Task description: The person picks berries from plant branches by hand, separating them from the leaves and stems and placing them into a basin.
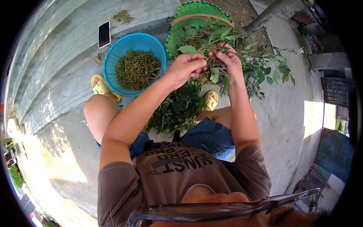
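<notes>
My right hand (228, 62) is closed around a leafy branch (219, 38) with green leaves and small berry clusters, held in front of me at the green basket's near edge. Beside it, my left hand (189, 68) is pinched shut, thumb against fingers, at the branch's berries; what lies inside the pinch is hidden. A greenish berry cluster (204, 78) hangs just below the hands. To the left, a blue plastic basin (109, 72) holds a heap of small green-brown berries (136, 67). A brown looped object (154, 75) rests at the heap's right side.
Behind the hands stands a green woven basket (181, 28) with a brown handle and more sprigs inside. Cut leafy branches (176, 109) lie between my feet, others (270, 70) at right. A phone (104, 34) and loose berries (122, 16) lie on the concrete steps.
</notes>
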A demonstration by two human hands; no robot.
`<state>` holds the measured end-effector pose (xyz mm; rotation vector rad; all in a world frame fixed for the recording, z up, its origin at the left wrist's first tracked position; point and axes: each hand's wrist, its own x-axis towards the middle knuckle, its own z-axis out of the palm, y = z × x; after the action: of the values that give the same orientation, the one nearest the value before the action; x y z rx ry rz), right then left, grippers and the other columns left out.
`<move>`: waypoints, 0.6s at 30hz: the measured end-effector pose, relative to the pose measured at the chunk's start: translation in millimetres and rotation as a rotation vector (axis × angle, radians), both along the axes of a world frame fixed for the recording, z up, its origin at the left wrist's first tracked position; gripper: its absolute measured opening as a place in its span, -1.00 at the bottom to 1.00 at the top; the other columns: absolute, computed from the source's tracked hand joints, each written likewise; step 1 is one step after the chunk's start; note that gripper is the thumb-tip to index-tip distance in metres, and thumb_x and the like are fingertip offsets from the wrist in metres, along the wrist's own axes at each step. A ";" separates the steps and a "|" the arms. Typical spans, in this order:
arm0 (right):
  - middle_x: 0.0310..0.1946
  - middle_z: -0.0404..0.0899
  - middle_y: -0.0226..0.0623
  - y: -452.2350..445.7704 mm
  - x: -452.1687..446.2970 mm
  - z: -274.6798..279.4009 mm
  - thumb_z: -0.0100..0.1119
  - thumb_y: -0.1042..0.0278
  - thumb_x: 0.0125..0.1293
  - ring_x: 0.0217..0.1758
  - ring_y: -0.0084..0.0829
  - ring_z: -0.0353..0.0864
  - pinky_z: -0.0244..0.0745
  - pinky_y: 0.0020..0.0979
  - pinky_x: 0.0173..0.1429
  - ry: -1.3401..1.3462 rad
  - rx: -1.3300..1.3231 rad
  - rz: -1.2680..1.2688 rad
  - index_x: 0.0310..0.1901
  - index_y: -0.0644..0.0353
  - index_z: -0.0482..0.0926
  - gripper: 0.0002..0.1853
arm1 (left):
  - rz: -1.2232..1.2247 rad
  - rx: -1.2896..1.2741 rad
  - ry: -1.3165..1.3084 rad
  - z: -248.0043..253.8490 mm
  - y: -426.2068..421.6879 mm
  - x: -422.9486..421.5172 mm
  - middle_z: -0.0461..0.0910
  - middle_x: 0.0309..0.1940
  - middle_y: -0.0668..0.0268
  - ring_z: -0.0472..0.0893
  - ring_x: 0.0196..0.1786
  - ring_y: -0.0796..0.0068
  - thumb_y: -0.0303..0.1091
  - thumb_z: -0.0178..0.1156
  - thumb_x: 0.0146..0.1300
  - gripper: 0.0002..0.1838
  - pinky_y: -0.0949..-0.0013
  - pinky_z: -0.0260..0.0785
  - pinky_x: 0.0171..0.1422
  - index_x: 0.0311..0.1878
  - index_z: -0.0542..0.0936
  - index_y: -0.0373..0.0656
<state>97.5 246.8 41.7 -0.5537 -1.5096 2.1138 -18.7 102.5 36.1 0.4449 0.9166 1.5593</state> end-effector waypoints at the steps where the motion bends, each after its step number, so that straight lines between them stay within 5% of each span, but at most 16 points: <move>1: -0.33 0.61 -0.28 -0.7 0.2 0.4 0.25 0.42 0.15 -0.24 -0.47 0.58 0.46 -0.49 -0.08 0.014 -0.018 0.005 -0.17 0.18 0.48 -0.78 | -0.006 -0.026 0.003 0.5 0.0 -0.6 0.43 -0.45 0.37 0.31 -0.47 0.69 -0.43 0.14 0.23 -0.89 0.59 0.10 -0.47 -0.24 0.47 -0.25; 9: -0.26 0.54 -0.30 -7.0 -2.8 -0.7 0.21 0.51 0.15 -0.19 -0.44 0.57 0.46 -0.47 -0.07 0.066 -0.041 0.045 -0.18 0.24 0.45 -0.79 | 0.046 -0.193 0.209 3.7 1.7 -2.9 0.43 -0.45 0.42 0.29 -0.51 0.69 -0.44 0.21 0.15 -0.86 0.58 0.08 -0.47 -0.27 0.47 -0.24; 18: -0.38 0.55 -0.36 -21.5 -18.3 -19.2 0.19 0.63 0.11 -0.26 -0.53 0.57 0.43 -0.55 -0.12 -0.010 0.059 -0.125 -0.20 0.31 0.50 -0.81 | 0.344 -0.298 0.903 -25.1 7.8 -3.9 0.53 -0.62 0.29 0.48 -0.55 0.48 -0.30 0.26 -0.09 -0.78 0.38 0.34 -0.39 -0.48 0.53 -0.27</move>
<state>79.2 225.3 22.5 -0.6209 -1.4979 1.9685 -22.7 110.3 10.9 0.8303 1.9723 1.4751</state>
